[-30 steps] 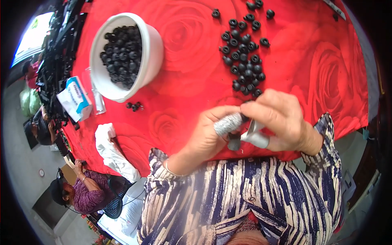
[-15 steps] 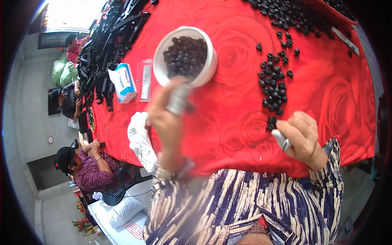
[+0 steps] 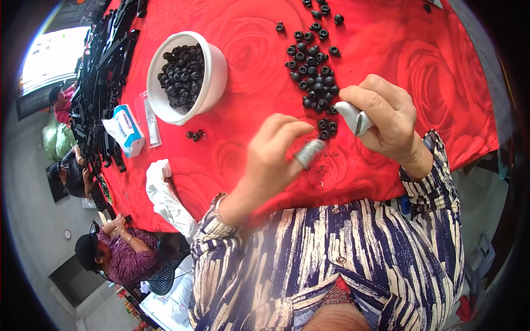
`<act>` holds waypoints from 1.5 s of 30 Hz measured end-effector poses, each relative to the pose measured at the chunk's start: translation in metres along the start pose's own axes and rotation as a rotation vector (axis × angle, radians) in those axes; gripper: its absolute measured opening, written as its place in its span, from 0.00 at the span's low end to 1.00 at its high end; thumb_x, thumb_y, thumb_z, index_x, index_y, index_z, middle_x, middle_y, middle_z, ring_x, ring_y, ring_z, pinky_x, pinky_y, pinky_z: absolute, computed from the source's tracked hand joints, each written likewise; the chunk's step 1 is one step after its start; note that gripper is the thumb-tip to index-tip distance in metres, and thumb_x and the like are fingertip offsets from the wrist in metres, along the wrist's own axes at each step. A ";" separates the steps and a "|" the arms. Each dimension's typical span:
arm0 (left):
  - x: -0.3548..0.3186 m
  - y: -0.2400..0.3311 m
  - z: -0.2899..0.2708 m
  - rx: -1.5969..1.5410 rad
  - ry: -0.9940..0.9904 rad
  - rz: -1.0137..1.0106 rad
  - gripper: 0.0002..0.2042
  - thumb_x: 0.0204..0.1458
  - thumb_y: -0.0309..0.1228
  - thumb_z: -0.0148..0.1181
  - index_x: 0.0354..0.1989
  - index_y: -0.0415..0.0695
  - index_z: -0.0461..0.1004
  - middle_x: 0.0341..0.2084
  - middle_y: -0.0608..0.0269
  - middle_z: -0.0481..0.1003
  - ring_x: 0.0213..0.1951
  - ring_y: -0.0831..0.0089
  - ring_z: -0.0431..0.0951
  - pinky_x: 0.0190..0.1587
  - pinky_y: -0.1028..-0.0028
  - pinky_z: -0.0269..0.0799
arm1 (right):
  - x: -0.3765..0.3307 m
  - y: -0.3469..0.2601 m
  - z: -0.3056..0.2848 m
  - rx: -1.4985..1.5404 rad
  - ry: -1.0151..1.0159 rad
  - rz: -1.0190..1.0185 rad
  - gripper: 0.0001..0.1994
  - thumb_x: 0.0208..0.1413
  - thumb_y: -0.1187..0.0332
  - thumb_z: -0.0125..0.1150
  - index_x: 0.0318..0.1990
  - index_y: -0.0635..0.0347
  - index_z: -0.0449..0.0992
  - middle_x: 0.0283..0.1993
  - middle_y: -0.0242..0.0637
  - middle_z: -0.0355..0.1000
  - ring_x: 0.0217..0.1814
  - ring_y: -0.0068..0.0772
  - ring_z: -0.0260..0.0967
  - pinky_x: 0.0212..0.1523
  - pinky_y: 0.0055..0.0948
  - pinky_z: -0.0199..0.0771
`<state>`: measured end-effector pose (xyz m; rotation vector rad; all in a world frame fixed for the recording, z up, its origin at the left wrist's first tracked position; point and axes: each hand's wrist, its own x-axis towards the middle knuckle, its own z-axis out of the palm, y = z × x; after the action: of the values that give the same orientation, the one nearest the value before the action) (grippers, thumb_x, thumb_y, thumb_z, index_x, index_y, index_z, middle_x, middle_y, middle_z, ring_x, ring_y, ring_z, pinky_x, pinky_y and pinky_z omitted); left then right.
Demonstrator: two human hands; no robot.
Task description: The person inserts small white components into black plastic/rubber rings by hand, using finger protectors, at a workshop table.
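My left hand reaches over the red cloth with its fingers apart and grey tape wound round its thumb. Its fingertips are beside a few small round black parts with holed ends. Close by on the right, my right hand is closed. A silver-grey wrapping with a dark slit shows at its thumb side; whether a small tool is in it, I cannot make out. A longer cluster of black parts stretches away beyond the hands. The white bowl at the left holds many like them.
Several loose black parts lie just below the bowl. Further left are a tissue box, a clear packet, a white cloth and a pile of long black strips. A person in purple sits at the table's left edge.
My left hand has moved from beside the bowl rightward to the black parts near my right hand. Loose black parts now show below the bowl. The view has shifted, too.
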<state>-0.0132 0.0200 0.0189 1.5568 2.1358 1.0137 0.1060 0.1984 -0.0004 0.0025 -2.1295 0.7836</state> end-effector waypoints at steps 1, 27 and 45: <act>-0.002 0.001 0.009 0.005 -0.004 0.020 0.15 0.38 0.27 0.70 0.35 0.40 0.74 0.31 0.55 0.73 0.34 0.60 0.75 0.33 0.67 0.73 | 0.000 0.000 -0.001 -0.005 -0.001 0.007 0.12 0.40 0.74 0.68 0.33 0.63 0.73 0.23 0.35 0.63 0.20 0.33 0.64 0.18 0.30 0.63; -0.005 -0.018 0.020 -1.726 -0.171 -0.691 0.10 0.57 0.28 0.56 0.41 0.34 0.73 0.32 0.60 0.75 0.30 0.78 0.75 0.33 0.81 0.71 | -0.007 -0.010 0.006 0.635 -0.357 0.385 0.14 0.45 0.78 0.63 0.42 0.62 0.74 0.32 0.38 0.70 0.32 0.36 0.70 0.31 0.28 0.70; -0.008 -0.010 0.003 -1.606 -0.227 -0.812 0.11 0.51 0.25 0.62 0.42 0.34 0.76 0.30 0.60 0.77 0.28 0.77 0.76 0.30 0.80 0.72 | -0.007 -0.015 0.008 0.407 -0.318 0.137 0.15 0.41 0.71 0.70 0.38 0.68 0.75 0.23 0.38 0.69 0.20 0.34 0.67 0.19 0.28 0.66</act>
<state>-0.0154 0.0125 0.0082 -0.0027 0.8760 1.4180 0.1086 0.1803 -0.0015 0.2107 -2.2408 1.3631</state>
